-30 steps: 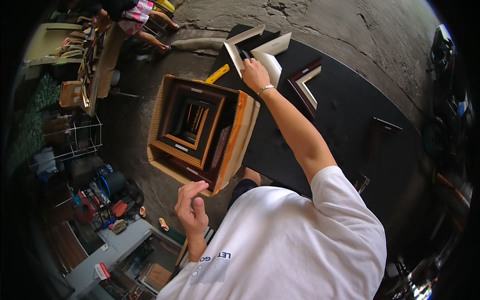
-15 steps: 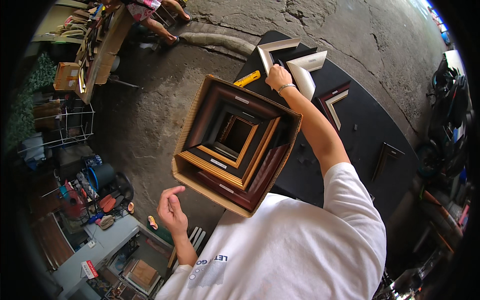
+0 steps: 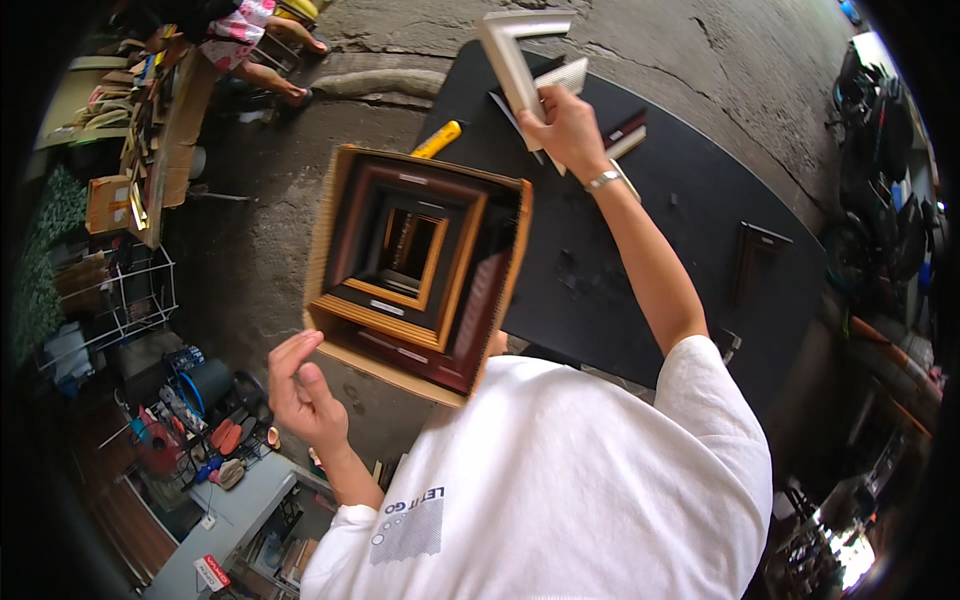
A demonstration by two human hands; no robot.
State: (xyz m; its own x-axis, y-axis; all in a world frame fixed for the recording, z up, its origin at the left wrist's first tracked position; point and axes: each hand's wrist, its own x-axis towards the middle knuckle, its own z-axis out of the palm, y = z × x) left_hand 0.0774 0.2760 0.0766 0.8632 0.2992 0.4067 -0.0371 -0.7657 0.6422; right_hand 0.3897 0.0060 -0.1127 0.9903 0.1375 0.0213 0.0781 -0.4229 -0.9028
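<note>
White frame corner sample: a pale, L-shaped piece of moulding (image 3: 510, 75) was held up over the far end of the black desk (image 3: 650, 240), one leg pointed toward the wearer and the other turned to the right.
Right hand: the lower leg of the moulding was gripped by the right hand (image 3: 572, 130), thumb and fingers clamped on it; a metal bracelet (image 3: 602, 180) was worn at the wrist.
Left hand: nothing was held by the left hand (image 3: 310, 400); its fingers were bent side by side, with the thumb apart, near the lower left corner of the box. Whether the cardboard was touched could not be told.
Other samples: a ribbed white corner sample (image 3: 568, 75) was partly hidden behind the right hand, a dark red sample with a cream edge (image 3: 628, 128) was seen just beyond the wrist, and a dark brown corner sample (image 3: 768, 236) was set well apart on the right.
Cardboard box: picture frames with gold edging (image 3: 380, 322) were nested inside an open cardboard box (image 3: 322, 235), beside the left edge of the desk.
Yellow tool: a yellow-handled tool (image 3: 438, 140) was seen just behind the box.
Surroundings: another person in pink-patterned shorts (image 3: 240, 35) was seen at the upper left, across the concrete floor (image 3: 270, 260).
</note>
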